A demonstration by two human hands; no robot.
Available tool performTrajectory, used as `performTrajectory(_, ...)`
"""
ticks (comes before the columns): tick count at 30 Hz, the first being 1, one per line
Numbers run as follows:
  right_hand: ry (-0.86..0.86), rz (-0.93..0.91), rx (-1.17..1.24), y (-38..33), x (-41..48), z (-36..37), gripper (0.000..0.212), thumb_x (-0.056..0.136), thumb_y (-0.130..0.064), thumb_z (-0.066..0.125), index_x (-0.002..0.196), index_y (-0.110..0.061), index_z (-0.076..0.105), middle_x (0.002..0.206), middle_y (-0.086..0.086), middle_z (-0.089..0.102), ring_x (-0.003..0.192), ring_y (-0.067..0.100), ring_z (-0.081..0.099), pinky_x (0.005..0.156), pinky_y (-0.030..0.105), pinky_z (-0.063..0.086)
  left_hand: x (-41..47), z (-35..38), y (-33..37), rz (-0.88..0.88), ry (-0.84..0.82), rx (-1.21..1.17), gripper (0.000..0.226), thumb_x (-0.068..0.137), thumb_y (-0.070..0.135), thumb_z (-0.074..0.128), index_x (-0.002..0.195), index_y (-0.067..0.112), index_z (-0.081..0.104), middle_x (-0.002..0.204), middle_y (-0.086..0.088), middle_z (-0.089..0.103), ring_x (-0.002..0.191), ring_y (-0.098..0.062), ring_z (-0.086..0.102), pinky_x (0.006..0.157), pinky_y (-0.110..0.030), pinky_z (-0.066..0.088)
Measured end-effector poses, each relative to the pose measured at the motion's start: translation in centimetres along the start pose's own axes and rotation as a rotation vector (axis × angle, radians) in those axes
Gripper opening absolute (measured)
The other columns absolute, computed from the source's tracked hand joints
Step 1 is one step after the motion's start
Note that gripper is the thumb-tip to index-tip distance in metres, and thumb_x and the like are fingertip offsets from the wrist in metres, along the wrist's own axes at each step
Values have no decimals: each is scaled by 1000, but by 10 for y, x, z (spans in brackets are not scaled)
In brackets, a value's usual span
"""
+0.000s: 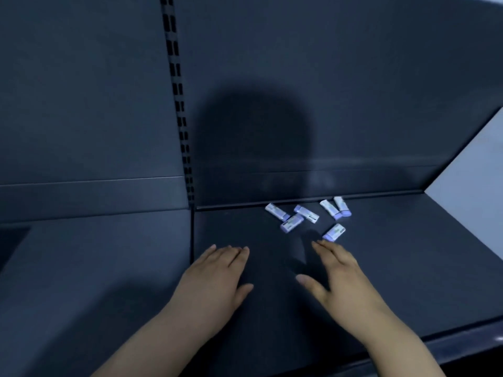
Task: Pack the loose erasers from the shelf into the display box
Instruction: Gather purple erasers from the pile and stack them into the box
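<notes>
Several loose erasers in white sleeves with purple ends lie scattered near the back of the dark shelf [408, 254]. One eraser [334, 232] lies nearest, just beyond the fingertips of my right hand [340, 278]. Another eraser [291, 223] and a third [275, 211] lie further left; a pair [336, 208] sits at the back. My left hand [215, 278] hovers flat over the shelf, left of the erasers. Both hands have straight fingers, palms down, and hold nothing. No display box is in view.
The shelf's dark back panel [299, 104] rises right behind the erasers. A slotted upright [179, 104] divides this bay from the neighbouring shelf [95, 254] on the left. The shelf's front edge [435, 346] runs along the lower right.
</notes>
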State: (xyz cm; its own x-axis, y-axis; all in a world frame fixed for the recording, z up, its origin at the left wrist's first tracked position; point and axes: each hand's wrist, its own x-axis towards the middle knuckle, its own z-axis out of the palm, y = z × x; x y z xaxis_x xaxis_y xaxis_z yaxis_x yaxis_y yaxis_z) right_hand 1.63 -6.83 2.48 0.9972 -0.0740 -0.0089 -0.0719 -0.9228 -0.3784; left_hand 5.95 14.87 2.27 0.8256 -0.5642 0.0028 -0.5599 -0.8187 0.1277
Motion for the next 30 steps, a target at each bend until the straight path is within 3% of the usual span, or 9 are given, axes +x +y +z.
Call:
performTrajectory(4, 6, 39, 29, 46, 25, -14, 72, 86, -52, 53, 144, -19, 26, 145, -4, 27, 134, 12, 24, 106, 19, 23, 32, 8, 37, -36, -3, -2, 64, 98, 46, 31, 150, 22, 2, 156, 6, 10, 142, -9, 10, 110, -20, -8)
performTrajectory(8, -53, 57, 42, 88, 55, -22, 73, 86, -46, 58, 143, -14, 27, 143, 5, 29, 133, 20, 30, 109, 26, 24, 67, 9, 76, -118, -1, -89, 63, 98, 45, 35, 150, 24, 7, 156, 10, 13, 142, -11, 11, 111, -18, -1)
performTrajectory(15, -183, -118, 15, 136, 93, -27, 51, 90, -17, 54, 138, -21, 39, 137, 3, 34, 128, 21, 36, 107, 22, 26, 123, 43, 124, -162, 68, -212, 54, 97, 33, 40, 147, 23, 23, 149, 8, 29, 135, -14, 27, 109, -21, 23)
performTrajectory(17, -204, -153, 81, 142, 99, -25, 46, 89, -13, 55, 133, -22, 45, 133, 4, 39, 124, 20, 41, 104, 22, 28, 131, 53, 127, -191, 92, -221, 51, 97, 30, 40, 146, 23, 28, 146, 7, 33, 132, -14, 30, 107, -19, 23)
performTrajectory(20, -223, -169, 150, 146, 106, -25, 33, 86, -21, 60, 118, -27, 53, 107, -3, 48, 100, 14, 48, 87, 22, 37, 136, 58, 127, -230, 129, -209, 46, 96, 33, 44, 141, 25, 39, 138, 7, 42, 127, -14, 36, 104, -16, 23)
performTrajectory(23, -200, -219, 117, 152, 111, -25, 20, 85, -30, 61, 104, -27, 56, 89, -10, 44, 87, 10, 46, 73, 21, 31, 141, 55, 132, -261, 119, -165, 43, 94, 41, 46, 134, 27, 46, 130, 7, 46, 124, -14, 39, 100, -18, 27)
performTrajectory(28, -234, -266, 100, 153, 113, -24, 16, 88, -40, 55, 98, -27, 58, 88, -8, 47, 89, 15, 47, 73, 24, 30, 147, 52, 138, -321, 99, -80, 33, 99, 35, 35, 127, 26, 52, 125, 4, 51, 118, -16, 44, 94, -26, 38)
performTrajectory(30, -278, -271, 98, 155, 115, -24, 20, 92, -43, 48, 85, -27, 58, 90, -6, 51, 95, 19, 49, 76, 26, 33, 146, 51, 138, -341, 95, -68, 31, 101, 32, 31, 121, 25, 54, 119, 4, 54, 113, -17, 48, 89, -27, 41)
